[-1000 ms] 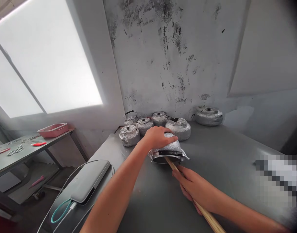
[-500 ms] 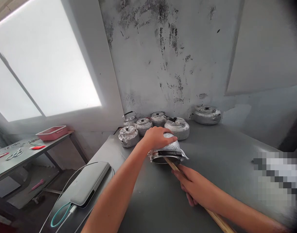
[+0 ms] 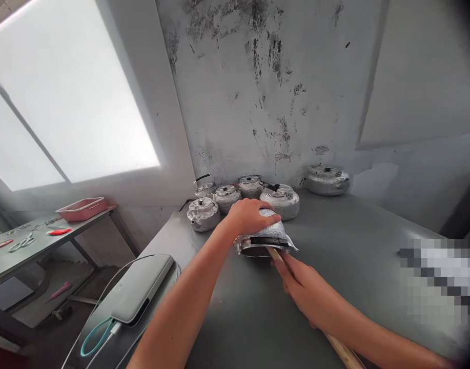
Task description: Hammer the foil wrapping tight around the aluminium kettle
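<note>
A hammered silver kettle (image 3: 271,230) lies tipped on the grey table (image 3: 253,312), its round opening and black handle facing me. My left hand (image 3: 250,218) rests over its upper side, thumb and fingers curved round the body. My right hand (image 3: 300,284) is wrapped round a wooden stick (image 3: 344,353), whose far end goes into the kettle's opening; the tip is hidden inside. Just behind the kettle stands another silver kettle (image 3: 281,204) with its black handle folded down.
More silver kettles (image 3: 203,215) stand near the wall, and one (image 3: 327,182) sits at the back right. A grey power bank (image 3: 142,289) with cables lies at the left. On a side table are a pink basket (image 3: 81,209) and scissors (image 3: 22,243).
My right hand and the stick have shifted slightly, the stick now entering the opening a little further right. My left hand and the held kettle look nearly the same.
</note>
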Motion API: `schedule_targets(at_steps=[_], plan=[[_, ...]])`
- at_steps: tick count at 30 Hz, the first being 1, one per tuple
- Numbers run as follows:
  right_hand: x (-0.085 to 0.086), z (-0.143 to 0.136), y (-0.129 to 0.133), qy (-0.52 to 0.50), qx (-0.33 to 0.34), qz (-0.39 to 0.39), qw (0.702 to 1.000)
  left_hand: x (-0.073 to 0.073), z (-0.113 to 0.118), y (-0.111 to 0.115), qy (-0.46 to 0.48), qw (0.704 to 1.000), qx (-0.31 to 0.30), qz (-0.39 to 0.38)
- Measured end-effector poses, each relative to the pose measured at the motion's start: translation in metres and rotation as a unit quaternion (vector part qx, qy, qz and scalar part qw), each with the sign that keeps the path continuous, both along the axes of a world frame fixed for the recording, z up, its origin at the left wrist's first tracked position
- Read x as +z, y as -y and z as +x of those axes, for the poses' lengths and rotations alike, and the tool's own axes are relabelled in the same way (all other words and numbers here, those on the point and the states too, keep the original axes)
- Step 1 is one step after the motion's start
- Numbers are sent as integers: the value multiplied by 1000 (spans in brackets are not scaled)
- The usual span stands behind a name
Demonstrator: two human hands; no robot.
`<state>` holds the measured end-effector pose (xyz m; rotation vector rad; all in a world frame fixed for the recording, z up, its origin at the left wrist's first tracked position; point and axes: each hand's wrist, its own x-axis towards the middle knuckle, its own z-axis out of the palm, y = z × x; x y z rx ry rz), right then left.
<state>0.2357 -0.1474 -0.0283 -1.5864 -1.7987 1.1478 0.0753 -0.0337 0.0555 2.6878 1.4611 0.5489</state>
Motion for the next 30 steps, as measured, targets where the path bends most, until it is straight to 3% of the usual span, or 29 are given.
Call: schedule_targets(at_steps=[3, 7, 14, 21, 30], plan=[[0, 2, -1, 21, 16, -27, 999, -1, -1, 0, 1, 1000, 1, 2], [-2, 4, -2, 17, 11, 30, 999, -1, -1, -1, 3, 1000, -1, 2], [-7, 5, -3, 21, 26, -44, 998, 0, -1, 0, 6, 1000, 4, -11], [-3, 5, -4, 30, 15, -34, 999, 0, 0, -1, 7, 1000, 6, -15], [-12, 6, -5, 10, 4, -25, 1000, -1, 0, -3, -1, 1000, 0, -10]])
